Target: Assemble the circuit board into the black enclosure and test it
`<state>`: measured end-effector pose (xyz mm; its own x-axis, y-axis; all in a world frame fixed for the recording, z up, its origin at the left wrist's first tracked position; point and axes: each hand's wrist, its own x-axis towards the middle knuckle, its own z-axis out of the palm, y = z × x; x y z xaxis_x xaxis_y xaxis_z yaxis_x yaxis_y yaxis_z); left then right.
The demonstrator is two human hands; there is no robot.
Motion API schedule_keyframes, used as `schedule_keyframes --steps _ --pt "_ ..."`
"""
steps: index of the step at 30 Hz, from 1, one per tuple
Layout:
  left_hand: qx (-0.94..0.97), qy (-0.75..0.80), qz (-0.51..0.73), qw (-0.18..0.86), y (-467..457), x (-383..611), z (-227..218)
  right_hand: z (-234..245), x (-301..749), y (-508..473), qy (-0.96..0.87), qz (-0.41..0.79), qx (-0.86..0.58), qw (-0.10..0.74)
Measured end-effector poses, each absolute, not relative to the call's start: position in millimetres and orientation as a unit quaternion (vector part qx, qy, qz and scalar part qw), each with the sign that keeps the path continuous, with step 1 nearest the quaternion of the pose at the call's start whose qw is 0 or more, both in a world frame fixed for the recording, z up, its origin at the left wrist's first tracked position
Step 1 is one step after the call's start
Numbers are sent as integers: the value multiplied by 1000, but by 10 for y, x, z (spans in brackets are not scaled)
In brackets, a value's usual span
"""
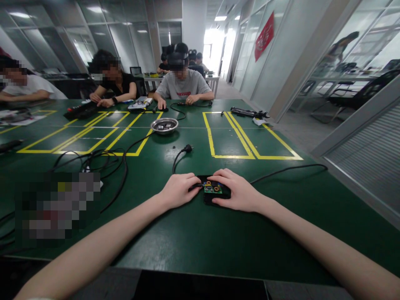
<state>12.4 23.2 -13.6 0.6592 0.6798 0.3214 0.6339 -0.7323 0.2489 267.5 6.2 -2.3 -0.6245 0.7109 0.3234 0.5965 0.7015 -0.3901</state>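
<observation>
My left hand is closed, its thumb and fingers pinching a black cord at the left end of a small circuit board. The green circuit board, with copper-coloured coils on it, lies in an open black plastic housing on the table. My right hand grips this housing from the right, fingers over its far side and thumb at its near side. Just beyond my left hand, a black power plug lies on a cord that passes out of sight behind that hand.
The green table carries yellow tape outlines. A metal bowl with small metal parts stands ahead. Tangled black cables lie left, near a blurred-out patch. Another cable runs right. Co-workers sit across the table.
</observation>
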Motion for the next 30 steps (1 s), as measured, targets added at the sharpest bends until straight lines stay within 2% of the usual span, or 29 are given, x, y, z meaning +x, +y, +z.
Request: schedule_keyframes --steps 6,10,13,26,30 --pt "903 384 185 46 253 122 -160 -35 2742 72 -871 123 -396 263" --pt "896 405 178 44 275 116 -174 -13 2831 127 -863 138 -426 232" --pt "891 418 173 40 288 120 -186 -26 2842 169 -864 158 -426 216" --pt "875 458 158 20 377 149 -211 -128 2738 238 -872 134 -388 266" --pt "881 446 159 15 389 121 -200 -154 2712 279 -872 142 -394 255"
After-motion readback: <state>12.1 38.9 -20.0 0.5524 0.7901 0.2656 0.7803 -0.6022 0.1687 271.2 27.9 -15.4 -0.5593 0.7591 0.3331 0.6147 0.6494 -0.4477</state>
